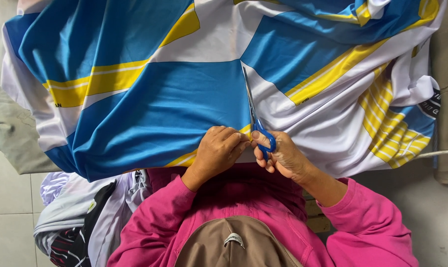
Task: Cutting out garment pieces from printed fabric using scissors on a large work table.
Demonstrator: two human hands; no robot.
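A large sheet of blue, white and yellow printed fabric [159, 109] is spread out in front of me. My right hand [283, 158] grips blue-handled scissors [256, 116], fingers through the loops, blades pointing away along the edge between a blue panel and a white one. My left hand [216, 151] is closed on the near edge of the fabric just left of the scissors, pinching it by a yellow stripe. Both pink sleeves show below the hands.
A pile of white, grey and dark cloth pieces [80, 212] lies at my lower left on the tiled floor [6, 198]. Beige cloth [446, 99] lies at the right edge. A cap's tan brim [234, 242] shows at the bottom.
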